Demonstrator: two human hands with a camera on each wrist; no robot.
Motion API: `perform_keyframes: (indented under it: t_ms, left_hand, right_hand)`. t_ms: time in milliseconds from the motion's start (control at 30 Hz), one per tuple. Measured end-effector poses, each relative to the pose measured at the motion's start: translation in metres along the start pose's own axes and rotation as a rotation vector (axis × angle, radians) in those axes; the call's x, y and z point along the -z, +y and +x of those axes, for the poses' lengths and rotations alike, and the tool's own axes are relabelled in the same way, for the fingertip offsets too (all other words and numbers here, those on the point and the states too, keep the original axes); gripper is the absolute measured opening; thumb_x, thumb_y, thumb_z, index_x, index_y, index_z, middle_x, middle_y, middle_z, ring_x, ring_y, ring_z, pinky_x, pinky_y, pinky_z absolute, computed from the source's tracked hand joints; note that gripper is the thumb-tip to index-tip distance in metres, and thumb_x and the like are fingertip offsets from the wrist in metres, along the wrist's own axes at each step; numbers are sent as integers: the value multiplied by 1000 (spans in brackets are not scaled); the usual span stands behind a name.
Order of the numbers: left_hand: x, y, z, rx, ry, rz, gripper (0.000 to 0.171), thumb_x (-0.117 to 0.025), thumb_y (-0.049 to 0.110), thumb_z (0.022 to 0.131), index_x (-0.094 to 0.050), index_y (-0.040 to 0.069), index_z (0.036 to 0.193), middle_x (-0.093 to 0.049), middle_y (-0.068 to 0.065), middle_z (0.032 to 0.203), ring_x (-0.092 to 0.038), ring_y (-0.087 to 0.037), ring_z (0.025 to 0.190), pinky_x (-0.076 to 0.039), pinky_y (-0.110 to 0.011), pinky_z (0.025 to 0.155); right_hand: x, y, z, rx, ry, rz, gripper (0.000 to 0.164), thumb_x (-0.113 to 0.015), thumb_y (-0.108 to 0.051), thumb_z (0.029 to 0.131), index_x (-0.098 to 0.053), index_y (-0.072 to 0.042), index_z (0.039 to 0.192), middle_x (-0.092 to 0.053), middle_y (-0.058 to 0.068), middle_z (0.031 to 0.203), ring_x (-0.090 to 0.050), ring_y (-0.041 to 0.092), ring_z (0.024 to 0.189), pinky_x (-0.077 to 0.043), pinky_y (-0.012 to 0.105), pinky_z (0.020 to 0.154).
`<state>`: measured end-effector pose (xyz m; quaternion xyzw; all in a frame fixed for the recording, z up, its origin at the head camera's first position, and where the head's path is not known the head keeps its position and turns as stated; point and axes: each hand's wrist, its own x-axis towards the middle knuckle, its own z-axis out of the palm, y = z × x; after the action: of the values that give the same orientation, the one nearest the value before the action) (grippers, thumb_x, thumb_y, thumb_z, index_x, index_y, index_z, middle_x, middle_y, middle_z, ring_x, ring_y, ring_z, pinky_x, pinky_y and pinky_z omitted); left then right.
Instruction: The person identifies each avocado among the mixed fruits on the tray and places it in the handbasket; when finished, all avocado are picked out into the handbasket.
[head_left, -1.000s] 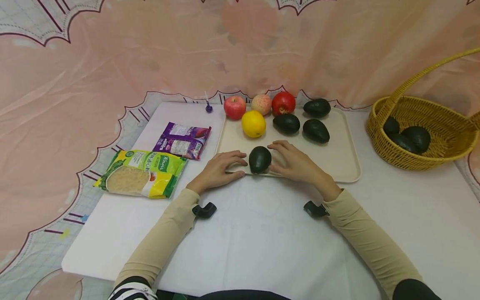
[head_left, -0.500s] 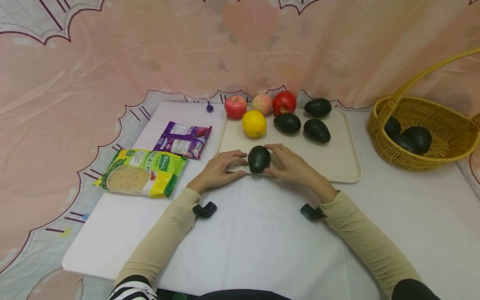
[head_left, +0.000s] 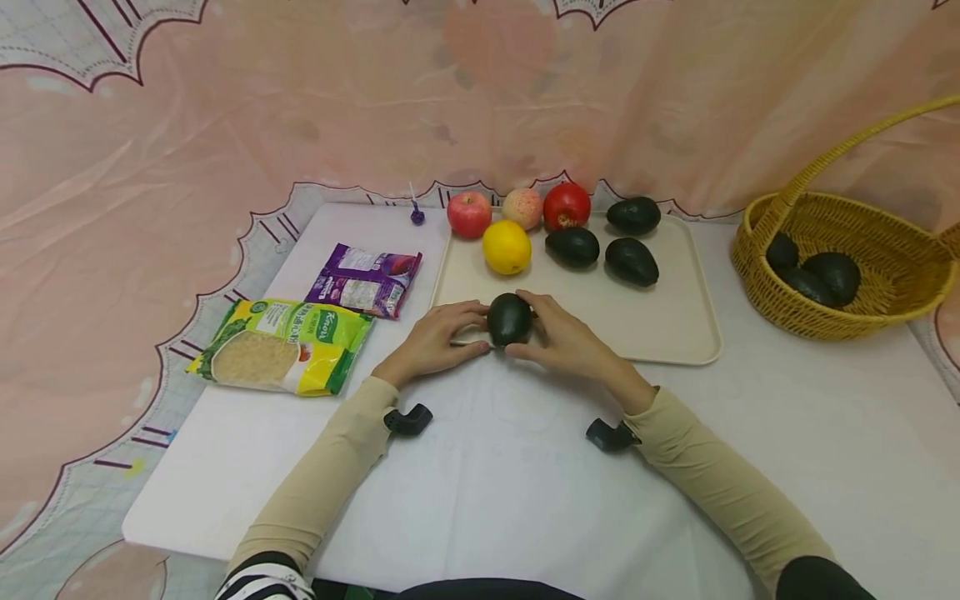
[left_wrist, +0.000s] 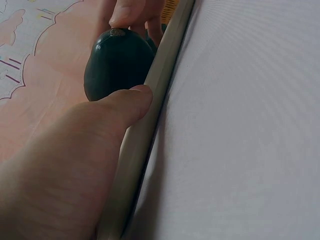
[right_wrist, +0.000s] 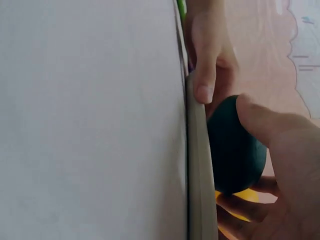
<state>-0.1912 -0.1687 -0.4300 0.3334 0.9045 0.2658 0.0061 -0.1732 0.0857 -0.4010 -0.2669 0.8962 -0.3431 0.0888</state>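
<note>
Taking 12 o'clock as straight away from the person, the avocado [head_left: 509,319] sits at the near edge of the cream tray [head_left: 645,329], between both hands. The right hand [head_left: 567,337] lies at its 3 o'clock and has hold of it, fingers curved round the far end at 1 o'clock, thumb against the near end at about 5, spread only as wide as the fruit. The left hand [head_left: 438,335] is at 9 o'clock, loosely bowed and gripping no fruit; its thumb lies along the tray's rim, fingertips just beside the avocado at 10. Whether they touch it I cannot tell.

Straight up at 12 o'clock is a yellow fruit [head_left: 506,247], with an apple [head_left: 469,215] at 11. Three more avocados stand between 1 and 2. Well apart at 3 is a wicker basket [head_left: 768,292]; a noodle bag [head_left: 285,346] lies near 9.
</note>
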Motion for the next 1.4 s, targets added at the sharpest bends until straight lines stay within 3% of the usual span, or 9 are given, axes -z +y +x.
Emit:
perform_keyframes:
  t_ms: [367, 567, 800, 1000, 1233, 1400]
  left_hand:
    - [-1, -1, -1, 7, 0, 5, 35, -63, 43, 88, -65, 22, 116, -51, 4, 140, -36, -17, 138, -26, -44, 113]
    - [-2, -3, -1, 8, 17, 19, 33, -63, 42, 89, -65, 22, 115, -52, 5, 139, -37, -15, 138, -27, -43, 113]
    - [0, 2, 0, 24, 4, 5, 30, -63, 41, 89, -65, 23, 114, -52, 5, 139, -36, -16, 139, -27, -44, 113]
    - [1, 5, -1, 29, -18, 1, 30, -63, 40, 89, -65, 25, 115, -51, 5, 140, -35, -16, 139, -26, -44, 113]
    - [0, 3, -2, 23, -17, -1, 29, -63, 39, 89, -65, 26, 115, -51, 5, 140, -35, -15, 139, -26, -43, 113]
    - [0, 3, -1, 20, -18, -5, 29, -63, 39, 89, -65, 25, 115, -51, 5, 140, -35, -15, 139, -26, -43, 113]
  right_hand:
    - [-5, 0, 0, -34, 26, 34, 91, -67, -56, 79, -23, -15, 148, -38, 8, 147, -51, 26, 121, -42, 47, 103]
    - [-8, -5, 3, -83, 61, 48, 97, -70, -61, 73, -25, -16, 147, -40, 8, 145, -51, 26, 120, -42, 46, 104]
    - [-8, -3, 4, -85, 91, 57, 90, -71, -51, 77, -25, -16, 146, -42, 9, 142, -55, 26, 112, -46, 44, 98]
    - [2, 0, -1, -95, 111, 81, 88, -71, -44, 80, -21, -18, 148, -41, 9, 140, -56, 25, 97, -47, 38, 83]
    - [17, 12, 1, -94, 94, 268, 87, -70, -30, 84, -14, -23, 150, -23, 11, 151, -58, 30, 102, -51, 41, 92]
    - [28, 18, -1, -97, 67, 424, 83, -69, -27, 87, -13, -33, 148, -12, 7, 156, -50, 38, 122, -41, 47, 105]
